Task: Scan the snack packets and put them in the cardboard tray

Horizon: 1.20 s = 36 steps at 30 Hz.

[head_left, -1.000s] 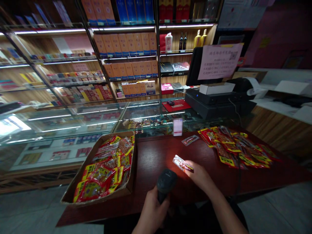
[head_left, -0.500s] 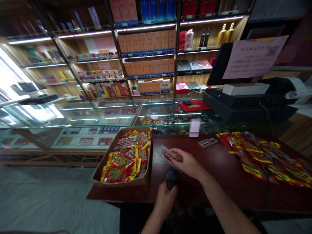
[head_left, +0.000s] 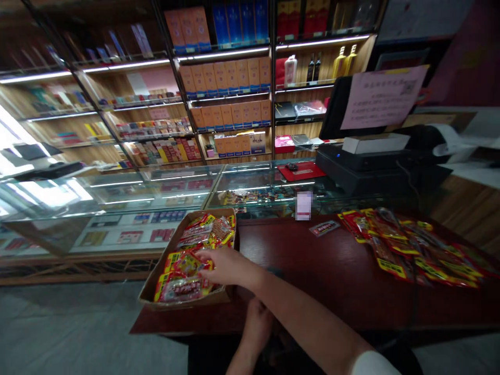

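Two hands are ours at the near edge of the dark red counter. Our right hand reaches across to the left and lies over the cardboard box that sits on the counter's near left corner, fingers spread loosely apart and resting on the red and yellow snack packets heaped inside; we cannot tell whether any one packet is pinched between them. Our left hand sits low at the counter's near edge, under the right forearm, curled shut on something dark, most of which the arm hides from us.

Along the right end of the counter we see a spread of more snack packets, well apart from the box. One single small packet lies by itself near the far edge, between box and spread. Beyond the far edge stands a glass display case, and a black cash register rises at the far right.
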Each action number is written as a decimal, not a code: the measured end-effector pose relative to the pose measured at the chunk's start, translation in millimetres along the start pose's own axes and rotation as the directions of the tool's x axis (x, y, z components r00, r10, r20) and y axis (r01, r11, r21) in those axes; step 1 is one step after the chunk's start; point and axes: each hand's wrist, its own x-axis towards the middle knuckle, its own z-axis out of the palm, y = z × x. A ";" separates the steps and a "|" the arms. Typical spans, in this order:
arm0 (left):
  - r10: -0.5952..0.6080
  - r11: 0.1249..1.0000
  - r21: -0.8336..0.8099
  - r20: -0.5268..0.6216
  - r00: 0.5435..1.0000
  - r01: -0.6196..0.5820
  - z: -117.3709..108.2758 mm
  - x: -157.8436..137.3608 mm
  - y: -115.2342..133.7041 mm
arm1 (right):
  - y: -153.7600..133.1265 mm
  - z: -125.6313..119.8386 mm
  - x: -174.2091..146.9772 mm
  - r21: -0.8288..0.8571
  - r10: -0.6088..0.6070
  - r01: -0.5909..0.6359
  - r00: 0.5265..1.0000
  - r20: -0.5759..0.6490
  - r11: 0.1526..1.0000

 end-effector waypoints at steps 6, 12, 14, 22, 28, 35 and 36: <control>0.019 0.993 0.119 -0.011 1.000 -0.017 2.2 3.0 -6.7 | 98.7 -111.6 -80.0 -0.282 0.414 -0.583 0.774 -0.479 0.762; -0.009 0.992 0.125 -0.018 1.000 0.011 2.7 6.8 -14.6 | 166.1 -151.3 -159.7 -0.320 0.562 -0.819 0.564 -0.606 0.477; -0.002 0.992 0.125 -0.023 1.000 0.005 2.3 8.3 -16.7 | 165.2 -131.2 -172.5 -0.367 0.549 -0.811 0.580 -0.602 0.455; 0.002 0.988 0.156 -0.004 1.000 -0.002 3.7 3.1 -1.3 | 162.1 -109.6 -205.8 -0.453 0.530 -0.766 0.643 -0.553 0.456; 0.008 0.983 0.184 0.025 1.000 -0.012 1.3 4.1 -3.2 | 190.1 -109.8 -237.6 -0.270 0.460 -0.729 0.629 -0.627 0.629; 0.022 0.963 0.261 0.182 0.983 -0.070 20.4 -19.7 22.6 | 194.2 -77.3 -241.5 -0.039 0.369 -0.549 0.611 -0.701 0.835; 0.034 0.958 0.272 0.202 0.979 -0.089 25.0 -22.5 27.7 | 193.6 -76.9 -241.5 -0.030 0.374 -0.548 0.608 -0.701 0.836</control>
